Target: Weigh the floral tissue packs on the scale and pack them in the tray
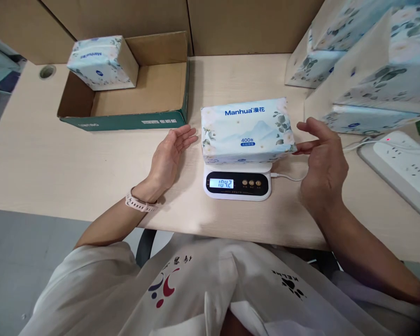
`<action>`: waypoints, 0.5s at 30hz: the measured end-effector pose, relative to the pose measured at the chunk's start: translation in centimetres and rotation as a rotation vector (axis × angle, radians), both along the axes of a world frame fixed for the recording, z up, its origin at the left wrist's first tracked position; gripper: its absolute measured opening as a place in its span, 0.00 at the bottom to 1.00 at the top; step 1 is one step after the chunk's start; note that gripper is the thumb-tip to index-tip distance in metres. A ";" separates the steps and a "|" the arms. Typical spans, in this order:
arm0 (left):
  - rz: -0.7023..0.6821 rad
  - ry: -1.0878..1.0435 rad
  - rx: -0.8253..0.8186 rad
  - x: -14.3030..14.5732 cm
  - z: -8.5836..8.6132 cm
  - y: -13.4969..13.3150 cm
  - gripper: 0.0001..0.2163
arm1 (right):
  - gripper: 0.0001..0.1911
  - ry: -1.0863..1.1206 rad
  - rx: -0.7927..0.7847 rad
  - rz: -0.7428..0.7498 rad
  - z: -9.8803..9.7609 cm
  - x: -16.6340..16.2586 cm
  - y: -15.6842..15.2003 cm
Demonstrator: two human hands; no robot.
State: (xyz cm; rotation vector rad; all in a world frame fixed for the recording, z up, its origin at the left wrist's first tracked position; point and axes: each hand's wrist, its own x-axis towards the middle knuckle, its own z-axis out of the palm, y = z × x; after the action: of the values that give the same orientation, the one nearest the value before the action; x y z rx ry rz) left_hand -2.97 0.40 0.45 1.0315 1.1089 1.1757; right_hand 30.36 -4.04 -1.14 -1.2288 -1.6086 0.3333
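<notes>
A pack of tissues [245,130] with a blue floral wrapper lies on a white digital scale [237,195], covering most of its platform. The lit display reads about 104.2. On the pack's left side, my left hand [170,156] is open, its fingers stretched out and a small gap away from the wrapper. My right hand [322,158] is at the pack's right end, open with fingers spread. Its lower fingertips are close to the pack's corner; whether they touch cannot be made out.
At the back left, an open cardboard box [133,120] holds another tissue pack [103,63]. Several tissue packs [374,79] are stacked at the back right. A white power strip [399,163] with cables lies at the right. A panel [252,28] borders the desk's back.
</notes>
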 end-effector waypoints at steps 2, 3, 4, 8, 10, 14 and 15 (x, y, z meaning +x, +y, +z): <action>0.003 -0.008 -0.002 0.1 0.1 0.0 0.25 | 0.27 -0.002 -0.011 -0.002 0.0 0.0 0.0; 0.002 -0.014 -0.002 0.1 0.1 0.0 0.24 | 0.27 -0.001 -0.016 -0.002 -0.1 0.1 0.0; 0.000 -0.019 -0.003 0.0 0.2 -0.1 0.24 | 0.27 0.005 -0.020 -0.002 -0.1 0.1 0.0; -0.011 -0.018 0.001 0.0 0.2 -0.1 0.22 | 0.26 0.036 -0.036 0.001 0.1 0.1 -0.1; -0.013 -0.012 0.006 0.0 0.3 -0.1 0.22 | 0.26 0.031 -0.037 -0.003 0.3 0.0 -0.1; -0.011 0.015 0.020 0.0 0.3 -0.1 0.22 | 0.26 0.008 -0.023 -0.015 0.4 -0.2 -0.2; -0.009 0.021 0.022 0.0 0.4 -0.1 0.22 | 0.26 0.012 -0.015 -0.015 0.5 -0.2 -0.1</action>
State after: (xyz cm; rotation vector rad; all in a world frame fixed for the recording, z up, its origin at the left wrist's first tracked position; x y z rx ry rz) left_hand -2.92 0.32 0.80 1.0675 1.1089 1.1743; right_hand 30.11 -4.17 -0.69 -1.2477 -1.5886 0.3426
